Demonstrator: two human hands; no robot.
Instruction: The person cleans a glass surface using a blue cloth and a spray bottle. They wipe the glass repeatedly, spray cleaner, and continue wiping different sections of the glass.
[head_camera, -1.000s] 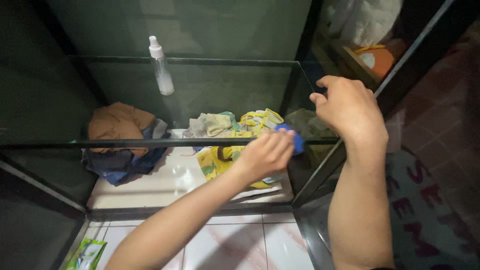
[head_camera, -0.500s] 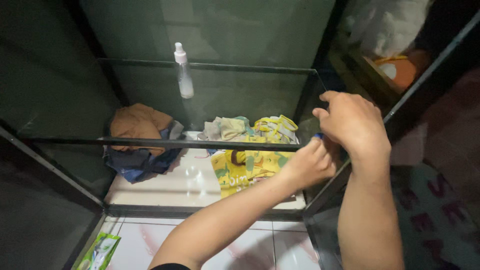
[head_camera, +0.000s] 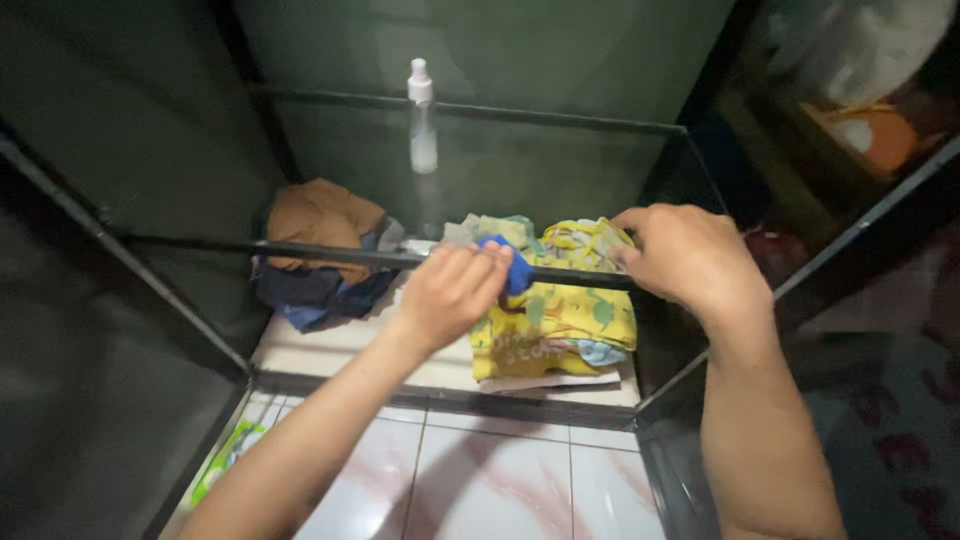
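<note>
My left hand (head_camera: 455, 292) is closed around a small blue cloth (head_camera: 512, 270) and presses it against the front edge of a glass shelf (head_camera: 330, 253). My right hand (head_camera: 690, 258) grips the same shelf edge at its right end, next to the black metal frame (head_camera: 860, 225). Below the glass lies a yellow patterned garment (head_camera: 560, 325) with other folded clothes.
A clear spray bottle (head_camera: 422, 120) stands on the glass at the back. A brown and dark blue pile of clothes (head_camera: 315, 250) lies at the left under the shelf. A green packet (head_camera: 225, 460) lies on the white tiled floor (head_camera: 500, 490) at lower left.
My left hand with the blue cloth has slid left along the shelf's front edge, away from the right corner. My right hand has dropped from the frame onto the shelf edge. The view has shifted.
</note>
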